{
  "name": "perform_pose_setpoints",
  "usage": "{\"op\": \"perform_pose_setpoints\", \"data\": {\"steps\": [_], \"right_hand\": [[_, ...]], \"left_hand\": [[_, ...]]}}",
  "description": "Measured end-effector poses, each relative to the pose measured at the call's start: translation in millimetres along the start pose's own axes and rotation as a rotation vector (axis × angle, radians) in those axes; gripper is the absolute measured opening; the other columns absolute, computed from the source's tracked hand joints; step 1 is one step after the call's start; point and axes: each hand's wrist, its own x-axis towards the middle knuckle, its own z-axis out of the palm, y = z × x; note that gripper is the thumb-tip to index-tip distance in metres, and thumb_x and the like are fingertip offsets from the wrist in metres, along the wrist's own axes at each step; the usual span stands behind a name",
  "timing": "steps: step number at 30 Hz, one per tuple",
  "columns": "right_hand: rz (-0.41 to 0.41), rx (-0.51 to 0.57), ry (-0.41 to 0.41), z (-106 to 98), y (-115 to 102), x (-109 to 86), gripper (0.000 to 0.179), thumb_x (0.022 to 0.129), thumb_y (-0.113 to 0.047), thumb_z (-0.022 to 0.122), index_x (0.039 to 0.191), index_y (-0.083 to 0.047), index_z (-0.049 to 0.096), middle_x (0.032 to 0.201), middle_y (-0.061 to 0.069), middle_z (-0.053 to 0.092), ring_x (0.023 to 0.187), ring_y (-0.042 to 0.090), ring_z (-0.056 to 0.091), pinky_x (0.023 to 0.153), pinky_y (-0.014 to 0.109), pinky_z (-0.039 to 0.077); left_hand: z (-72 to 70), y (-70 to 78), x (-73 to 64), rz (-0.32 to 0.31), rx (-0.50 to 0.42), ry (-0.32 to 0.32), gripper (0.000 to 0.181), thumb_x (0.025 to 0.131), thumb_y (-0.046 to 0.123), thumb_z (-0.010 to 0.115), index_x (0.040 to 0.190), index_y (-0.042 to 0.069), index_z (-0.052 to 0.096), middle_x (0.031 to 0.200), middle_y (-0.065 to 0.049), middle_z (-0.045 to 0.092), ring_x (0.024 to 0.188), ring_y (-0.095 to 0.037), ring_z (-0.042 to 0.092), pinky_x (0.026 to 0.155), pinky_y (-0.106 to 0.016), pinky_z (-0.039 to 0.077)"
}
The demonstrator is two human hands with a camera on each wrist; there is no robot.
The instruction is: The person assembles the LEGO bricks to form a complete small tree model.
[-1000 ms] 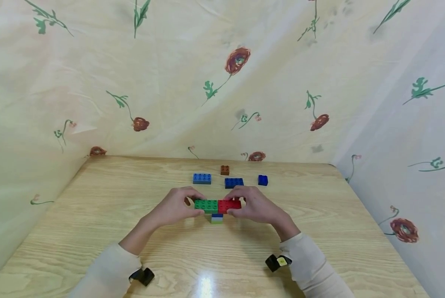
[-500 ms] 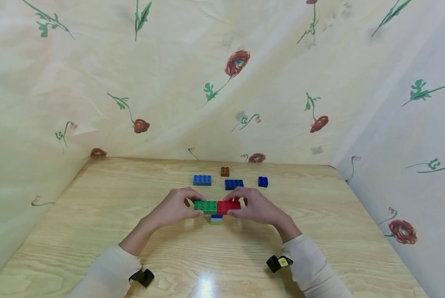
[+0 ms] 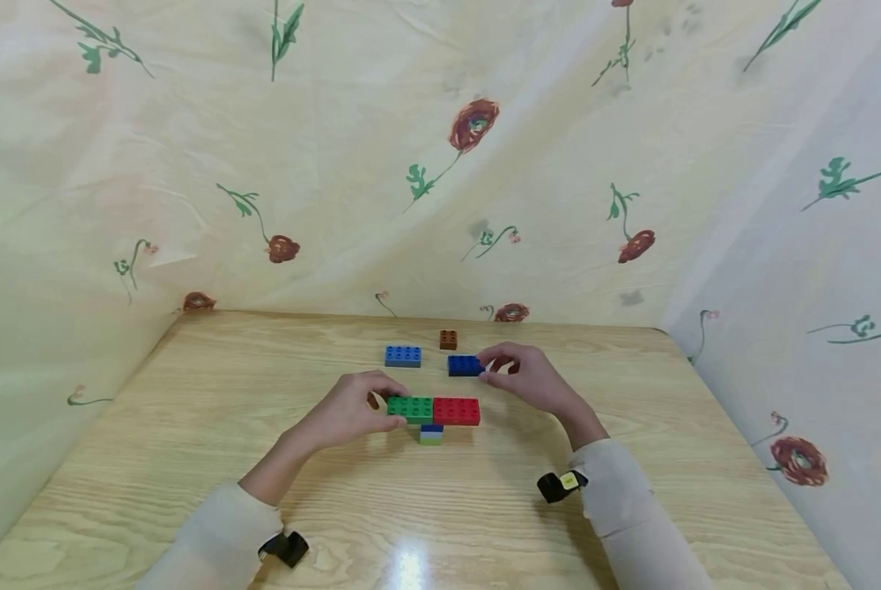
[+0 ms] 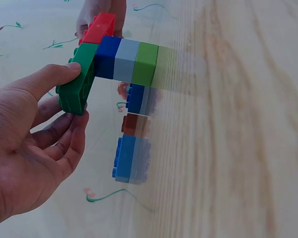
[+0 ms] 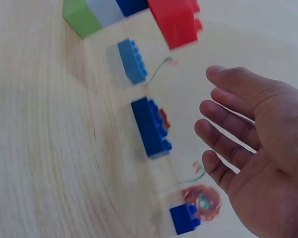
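Note:
My left hand (image 3: 355, 407) pinches the green brick (image 3: 409, 409) between thumb and fingers. That brick lies side by side with a red brick (image 3: 456, 411). Both bridge the top of a small stack of dark blue (image 4: 108, 58), pale blue (image 4: 125, 60) and lime green (image 4: 145, 64) bricks, upright on the table. Behind them, my right hand (image 3: 526, 378) is held over the table with relaxed fingers and nothing in its grasp. In the head view its fingertips overlap the right end of a long dark blue brick (image 3: 464, 366); the right wrist view shows them apart.
On the wooden table (image 3: 322, 508), a medium blue brick (image 3: 403, 356) and a brown brick (image 3: 448, 339) lie farther back. A small blue brick (image 5: 183, 219), hidden behind my right hand in the head view, sits at the right. Flowered cloth (image 3: 351, 164) hangs behind the table.
My right hand has let go of the red brick and moved back and to the right, toward the blue bricks. My left hand keeps its pinch on the green brick.

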Motion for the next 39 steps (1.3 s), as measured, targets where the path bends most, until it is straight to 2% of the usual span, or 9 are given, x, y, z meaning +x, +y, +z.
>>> {"op": "perform_pose_setpoints", "data": {"steps": [5, 11, 17, 23, 34, 39], "right_hand": [[0.039, 0.037, 0.021, 0, 15, 12.6, 0.034, 0.097, -0.019, 0.072, 0.128, -0.004, 0.069, 0.121, 0.012, 0.071, 0.106, 0.026, 0.067, 0.093, 0.042, 0.055], [0.131, 0.068, 0.012, 4, 29, 25.4, 0.039, 0.097, -0.019, 0.072, 0.132, -0.002, 0.066, 0.126, 0.015, 0.068, 0.111, 0.029, 0.066, 0.085, 0.035, 0.058], [0.205, 0.074, -0.009, 13, 40, 31.8, 0.038, 0.096, -0.015, 0.072, 0.132, -0.004, 0.066, 0.125, 0.016, 0.069, 0.113, 0.029, 0.066, 0.094, 0.041, 0.057], [0.201, 0.051, 0.004, 21, 46, 33.4, 0.036, 0.095, -0.012, 0.073, 0.130, -0.005, 0.068, 0.116, 0.014, 0.071, 0.107, 0.025, 0.066, 0.097, 0.044, 0.056], [0.196, 0.047, 0.022, 23, 47, 30.6, 0.031, 0.096, -0.016, 0.074, 0.125, -0.005, 0.069, 0.109, 0.011, 0.070, 0.099, 0.022, 0.063, 0.087, 0.033, 0.055], [0.185, 0.088, 0.027, 20, 42, 25.6, 0.033, 0.095, -0.018, 0.074, 0.125, -0.007, 0.069, 0.111, 0.011, 0.072, 0.100, 0.022, 0.065, 0.085, 0.032, 0.056]], "left_hand": [[0.4, -0.2, 0.3, -0.001, -0.001, -0.002, 0.033, 0.088, 0.025, 0.084, 0.118, 0.017, 0.076, 0.111, 0.002, 0.072, 0.100, -0.014, 0.062, 0.083, -0.025, 0.054], [1.1, -0.2, 1.0, -0.013, -0.003, -0.001, 0.033, 0.088, 0.025, 0.084, 0.119, 0.018, 0.076, 0.112, 0.003, 0.072, 0.100, -0.013, 0.062, 0.082, -0.025, 0.054], [1.0, 0.4, 0.7, -0.017, -0.007, -0.005, 0.033, 0.088, 0.025, 0.084, 0.119, 0.018, 0.076, 0.112, 0.003, 0.072, 0.100, -0.014, 0.062, 0.082, -0.025, 0.054], [0.1, 1.6, 0.3, -0.022, -0.004, -0.001, 0.033, 0.087, 0.025, 0.084, 0.118, 0.018, 0.076, 0.111, 0.003, 0.072, 0.100, -0.014, 0.062, 0.082, -0.025, 0.054], [0.6, -0.5, 2.0, -0.028, 0.002, 0.000, 0.033, 0.087, 0.024, 0.084, 0.118, 0.019, 0.075, 0.110, 0.006, 0.071, 0.100, -0.013, 0.062, 0.083, -0.025, 0.054], [-0.2, 0.6, 2.0, -0.017, 0.004, -0.001, 0.032, 0.088, 0.025, 0.084, 0.118, 0.018, 0.075, 0.111, 0.005, 0.072, 0.101, -0.013, 0.062, 0.083, -0.026, 0.054]]}}
